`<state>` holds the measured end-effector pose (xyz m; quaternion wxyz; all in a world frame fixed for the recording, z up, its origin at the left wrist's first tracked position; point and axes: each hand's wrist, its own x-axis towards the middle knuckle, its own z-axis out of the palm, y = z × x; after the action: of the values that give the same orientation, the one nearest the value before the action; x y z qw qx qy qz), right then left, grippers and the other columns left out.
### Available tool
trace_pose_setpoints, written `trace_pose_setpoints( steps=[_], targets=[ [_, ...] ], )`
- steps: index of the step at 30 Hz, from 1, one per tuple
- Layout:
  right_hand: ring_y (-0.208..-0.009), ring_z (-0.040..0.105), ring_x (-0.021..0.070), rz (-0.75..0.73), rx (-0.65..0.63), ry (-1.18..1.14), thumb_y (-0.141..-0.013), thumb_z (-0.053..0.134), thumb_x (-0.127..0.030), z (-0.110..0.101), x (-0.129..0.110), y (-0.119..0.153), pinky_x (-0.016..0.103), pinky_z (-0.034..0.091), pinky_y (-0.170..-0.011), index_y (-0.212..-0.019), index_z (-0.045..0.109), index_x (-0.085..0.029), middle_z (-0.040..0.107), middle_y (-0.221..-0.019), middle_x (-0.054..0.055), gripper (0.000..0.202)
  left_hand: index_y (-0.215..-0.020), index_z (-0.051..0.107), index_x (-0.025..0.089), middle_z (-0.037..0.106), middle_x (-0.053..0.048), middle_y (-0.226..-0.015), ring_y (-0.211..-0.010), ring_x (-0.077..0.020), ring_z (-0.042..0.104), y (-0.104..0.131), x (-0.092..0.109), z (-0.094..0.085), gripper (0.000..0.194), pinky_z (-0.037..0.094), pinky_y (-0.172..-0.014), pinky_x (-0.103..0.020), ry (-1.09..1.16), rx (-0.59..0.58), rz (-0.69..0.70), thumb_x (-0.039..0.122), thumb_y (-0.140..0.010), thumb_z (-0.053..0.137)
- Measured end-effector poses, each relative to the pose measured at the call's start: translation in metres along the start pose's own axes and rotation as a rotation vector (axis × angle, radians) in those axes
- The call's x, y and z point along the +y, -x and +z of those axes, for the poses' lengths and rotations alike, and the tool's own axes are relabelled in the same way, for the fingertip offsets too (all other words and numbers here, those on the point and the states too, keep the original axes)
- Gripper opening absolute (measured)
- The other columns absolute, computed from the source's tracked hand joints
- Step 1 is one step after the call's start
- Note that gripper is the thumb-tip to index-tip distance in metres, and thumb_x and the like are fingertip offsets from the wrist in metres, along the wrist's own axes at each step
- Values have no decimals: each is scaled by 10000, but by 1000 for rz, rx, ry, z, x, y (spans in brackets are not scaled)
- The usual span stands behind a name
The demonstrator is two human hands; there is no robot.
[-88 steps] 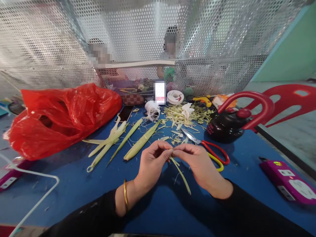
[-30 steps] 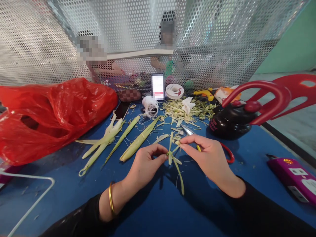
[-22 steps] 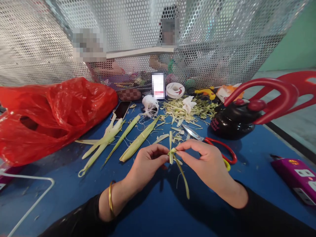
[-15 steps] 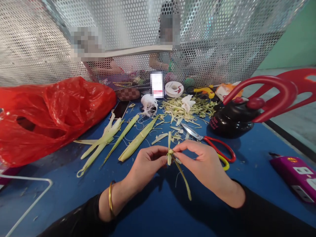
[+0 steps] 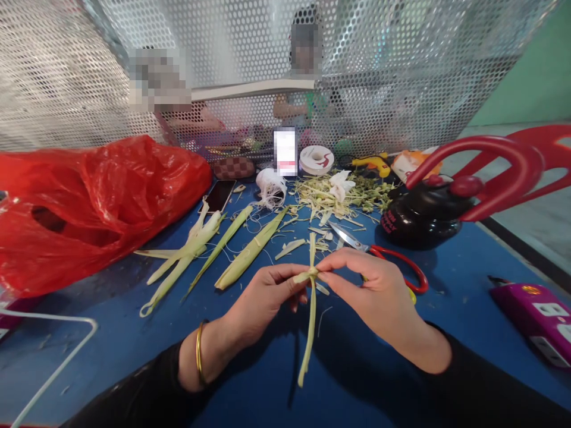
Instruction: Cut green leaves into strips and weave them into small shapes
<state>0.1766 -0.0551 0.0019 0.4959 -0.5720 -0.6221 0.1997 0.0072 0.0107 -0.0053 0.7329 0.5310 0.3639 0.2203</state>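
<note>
Between my two hands is a pale green corn husk strip [image 5: 307,339], folded into a small knot with one end pointing up and a long end hanging down. My left hand [image 5: 263,300] pinches the knot's left side between thumb and fingers. My right hand [image 5: 368,297] pinches its right side with thumb and forefinger. Just beyond my right hand lie red-handled scissors [image 5: 388,255], partly covered by it. Left of my hands, a broad corn husk [image 5: 250,252], a narrower one [image 5: 218,246] and a husk bundle [image 5: 187,246] lie on the blue table [image 5: 254,380].
A red plastic bag [image 5: 134,202] fills the left side. Further back are a phone [image 5: 218,196], white thread [image 5: 271,187], a ribbon spool [image 5: 316,159] and plant scraps [image 5: 330,193]. A black pot [image 5: 419,220] with a red handle and a purple power strip [image 5: 535,315] stand right.
The strip's long end has swung from slanting right to hanging down and slightly left. Its knot has turned and shifted slightly right and up, with both hands still pinching it.
</note>
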Motion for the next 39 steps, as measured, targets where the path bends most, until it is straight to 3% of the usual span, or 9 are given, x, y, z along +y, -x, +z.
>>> trace_pose_setpoints(
  steps=[4, 10, 20, 27, 33, 39],
  targets=[
    [-761, 666, 189, 5, -36, -4, -823, 618, -181, 2, 3, 1, 325, 509, -730, -787, 686, -237, 717, -783, 5, 96, -950, 686, 161, 605, -6, -693, -554, -80, 497, -1, -3, -1, 289, 375, -517, -186, 84, -18, -3, 381, -767, 730],
    [-755, 657, 185, 28, -60, -13, -826, 625, -185, 4, 5, 1, 321, 504, -720, -797, 685, -232, 706, -778, 7, 81, -858, 704, 173, 630, -1, -684, -556, -72, 505, -1, -3, -2, 175, 397, -533, -181, 65, 23, 23, 325, -775, 728],
    [-757, 649, 175, 56, -48, -60, -820, 620, -155, 7, 6, 3, 303, 500, -708, -786, 684, -228, 688, -785, 3, 103, -820, 731, 169, 638, 13, -623, -528, -76, 528, -1, -7, -1, 183, 414, -502, -187, 99, 60, 23, 262, -678, 799],
    [-739, 641, 172, 143, -51, 22, -791, 641, -140, 9, 2, 4, 292, 479, -694, -763, 658, -230, 691, -757, -21, 96, -703, 717, 141, 651, -12, -639, -534, -72, 515, -1, -9, 4, 156, 418, -492, -175, 61, 114, 58, 290, -728, 758],
    [-732, 628, 165, -7, 3, 85, -796, 661, -129, 10, 6, 7, 314, 463, -730, -735, 654, -225, 699, -744, -27, 115, -686, 722, 138, 666, -17, -641, -511, -67, 507, 0, -8, 6, 159, 422, -478, -170, 82, 142, 32, 287, -701, 775],
    [-747, 639, 157, -22, 27, 93, -786, 688, -117, 12, 7, 8, 310, 471, -739, -753, 678, -227, 719, -759, -34, 115, -680, 740, 137, 607, 6, -552, -502, -55, 476, 0, -8, 6, 149, 398, -474, -147, 85, 144, 73, 274, -739, 745]
  ],
)
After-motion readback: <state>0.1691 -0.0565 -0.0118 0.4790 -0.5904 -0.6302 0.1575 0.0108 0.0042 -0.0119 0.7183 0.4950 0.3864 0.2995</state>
